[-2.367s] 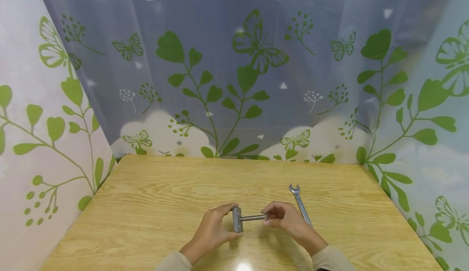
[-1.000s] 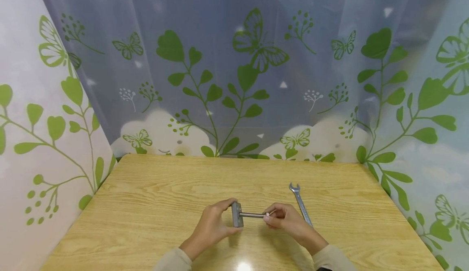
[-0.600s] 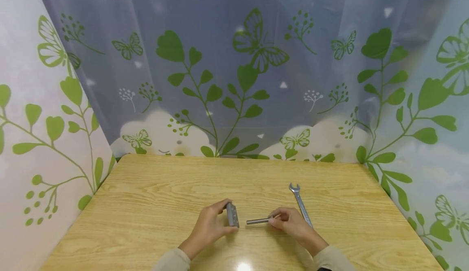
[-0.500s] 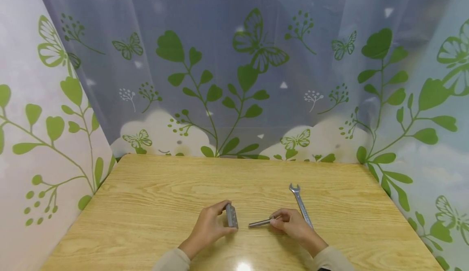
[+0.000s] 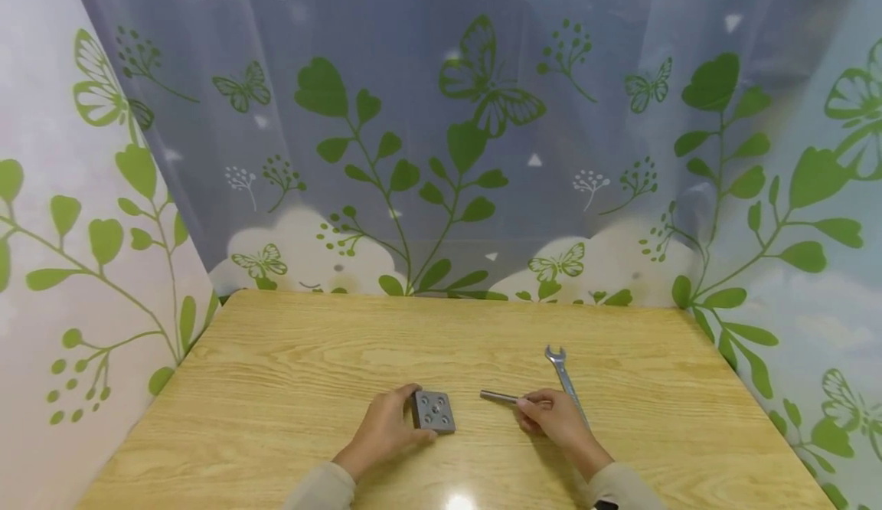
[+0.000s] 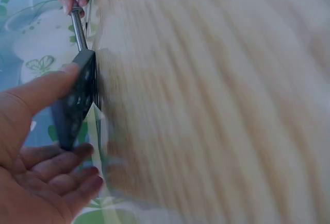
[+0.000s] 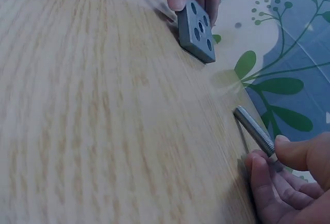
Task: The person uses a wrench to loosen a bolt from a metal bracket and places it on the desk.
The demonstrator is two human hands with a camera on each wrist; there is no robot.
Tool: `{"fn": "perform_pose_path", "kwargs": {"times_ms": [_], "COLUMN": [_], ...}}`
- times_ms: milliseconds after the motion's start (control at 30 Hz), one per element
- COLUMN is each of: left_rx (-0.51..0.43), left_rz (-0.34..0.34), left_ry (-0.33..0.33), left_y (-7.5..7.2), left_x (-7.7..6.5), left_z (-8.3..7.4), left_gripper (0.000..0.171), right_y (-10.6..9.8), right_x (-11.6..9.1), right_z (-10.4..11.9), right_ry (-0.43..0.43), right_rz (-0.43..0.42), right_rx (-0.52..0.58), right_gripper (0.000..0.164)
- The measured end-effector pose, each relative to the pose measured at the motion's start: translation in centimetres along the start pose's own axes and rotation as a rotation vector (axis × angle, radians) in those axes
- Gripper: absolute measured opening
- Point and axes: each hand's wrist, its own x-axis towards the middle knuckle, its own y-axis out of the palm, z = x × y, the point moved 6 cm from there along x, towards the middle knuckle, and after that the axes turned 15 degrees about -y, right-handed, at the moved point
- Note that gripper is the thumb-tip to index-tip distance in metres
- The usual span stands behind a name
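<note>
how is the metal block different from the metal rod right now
The metal block is flat and square with several holes in its face; the metal rod is long, thin and round. The block lies flat on the table under the left hand; the right hand pinches the rod at one end. Both are grey metal, apart from each other.

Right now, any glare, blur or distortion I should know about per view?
Head view: sharp, a glare spot on the table near the bottom edge, wide-angle bowing at the sides. Left wrist view: table grain motion-smeared, the plate and left hand soft and dim. Right wrist view: grain streaked, but the plate's holes and the rod in the right hand read clearly.
</note>
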Motion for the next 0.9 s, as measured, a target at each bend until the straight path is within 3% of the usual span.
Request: {"fn": "perform_pose_path", "kwargs": {"times_ms": [200,467,733,900], "left_rx": [0.046,0.089,0.115,0.128], "left_rz": [-0.01,-0.005,0.009,0.02], "left_ry": [-0.033,-0.022,-0.029,-0.029], "left_y": [0.36,0.29,0.18,0.19], "left_x": [-0.03,0.03,0.06,0.13], "left_z": [0.52,0.62,0.7,0.63], "left_gripper": [0.075,0.073,0.073,0.074], "right_y": [0.12,0.13,0.25,0.16], "right_x": [-0.16,-0.05,0.06,0.15], "right_z": [-0.41,-0.54,-0.47,-0.43], "right_ry": [0.049,0.032,0.021,0.012], "right_rz": [-0.031,-0.006,0.031,0.101], "right_rx": [0.027,0.087,0.134,0.143], "right_gripper": [0.03,0.03,0.035,0.038]}}
